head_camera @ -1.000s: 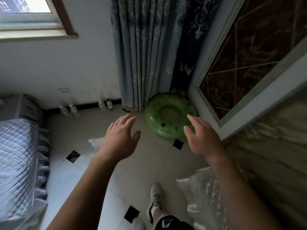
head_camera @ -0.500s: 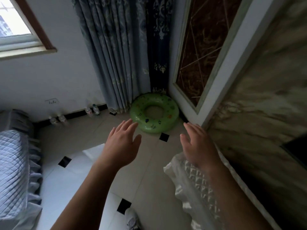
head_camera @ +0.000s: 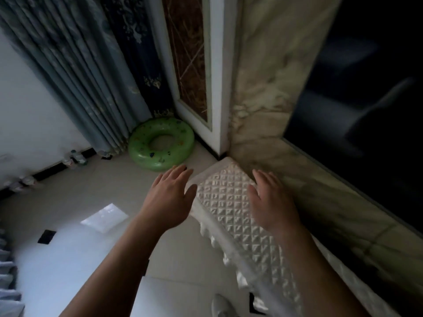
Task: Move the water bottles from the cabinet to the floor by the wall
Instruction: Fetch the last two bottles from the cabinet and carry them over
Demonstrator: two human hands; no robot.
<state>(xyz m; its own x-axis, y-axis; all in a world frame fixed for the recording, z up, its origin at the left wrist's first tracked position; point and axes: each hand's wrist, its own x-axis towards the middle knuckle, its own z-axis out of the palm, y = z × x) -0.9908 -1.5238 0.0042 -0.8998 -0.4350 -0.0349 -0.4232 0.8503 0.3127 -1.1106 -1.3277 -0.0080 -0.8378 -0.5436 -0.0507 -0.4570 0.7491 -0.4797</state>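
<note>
Several small water bottles stand on the floor along the white wall at the left: one pair (head_camera: 75, 157) near the curtain and another blurred pair (head_camera: 24, 182) further left. My left hand (head_camera: 170, 197) is held out over the floor with fingers straight and holds nothing. My right hand (head_camera: 272, 200) hovers empty over a low cabinet draped with a white quilted cover (head_camera: 225, 202). No bottle shows on the part of the cabinet in view.
A green inflatable swim ring (head_camera: 160, 144) lies in the corner under the blue-grey curtain (head_camera: 91, 76). A marble-patterned wall (head_camera: 270, 99) and a dark screen (head_camera: 366, 110) rise behind the cabinet. A bed's frilled edge (head_camera: 6, 271) shows at the lower left. My shoe (head_camera: 220, 306) is at the bottom.
The view has swung right and toward the covered cabinet, so the wall, the window and the bottles slid left. Both hands stay open and empty, the right one now over the cover.
</note>
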